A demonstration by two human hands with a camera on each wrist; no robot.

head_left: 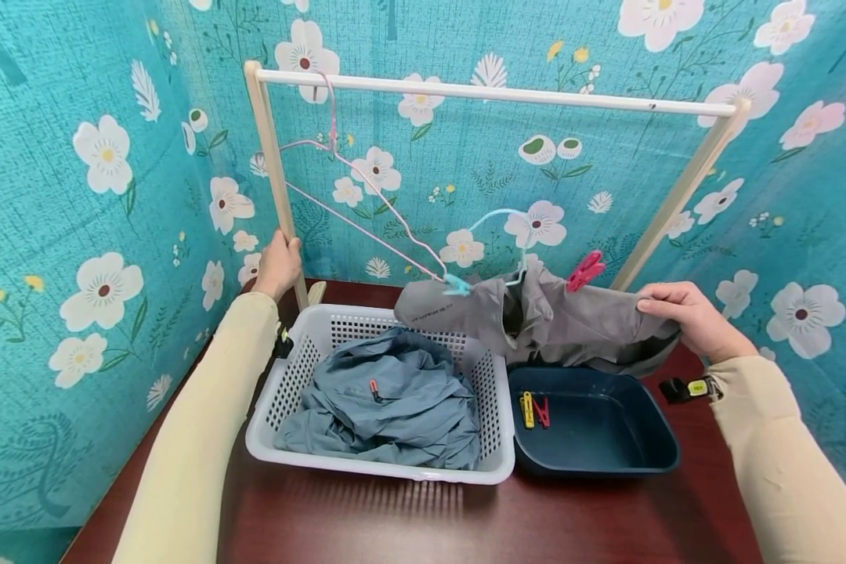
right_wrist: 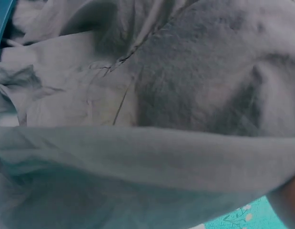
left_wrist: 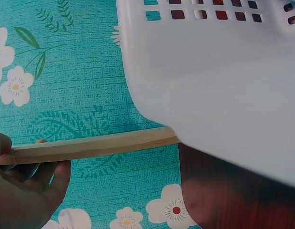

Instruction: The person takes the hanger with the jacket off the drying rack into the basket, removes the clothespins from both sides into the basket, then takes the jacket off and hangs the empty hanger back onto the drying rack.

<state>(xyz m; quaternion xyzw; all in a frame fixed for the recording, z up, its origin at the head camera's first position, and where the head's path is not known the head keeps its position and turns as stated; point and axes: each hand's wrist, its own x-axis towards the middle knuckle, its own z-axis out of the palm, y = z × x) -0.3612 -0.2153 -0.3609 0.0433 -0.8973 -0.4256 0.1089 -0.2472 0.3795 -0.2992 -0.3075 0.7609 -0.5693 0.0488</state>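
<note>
My left hand [head_left: 280, 266] grips the left wooden post [head_left: 273, 157] of a drying rack; the left wrist view shows its fingers around that post [left_wrist: 90, 145]. Far right, my right hand [head_left: 694, 319] pinches the end of a grey garment [head_left: 599, 317], stretched sideways over the bins. A light blue hanger [head_left: 500, 211] sits in the garment, its hook below the rail. A pink clothespin [head_left: 587, 270] and a light blue clothespin [head_left: 456, 285] are on the garment. Grey cloth [right_wrist: 185, 95] fills most of the right wrist view, hiding most of the hand.
A pink hanger [head_left: 381, 192] hangs tilted from the white rail [head_left: 493, 92]. Below stands a white basket [head_left: 259, 439] with blue-grey clothing [head_left: 395, 399] and a dark clip with an orange tip. Beside it, a navy bin [head_left: 592, 439] holds yellow [head_left: 527, 410] and red [head_left: 541, 412] clothespins.
</note>
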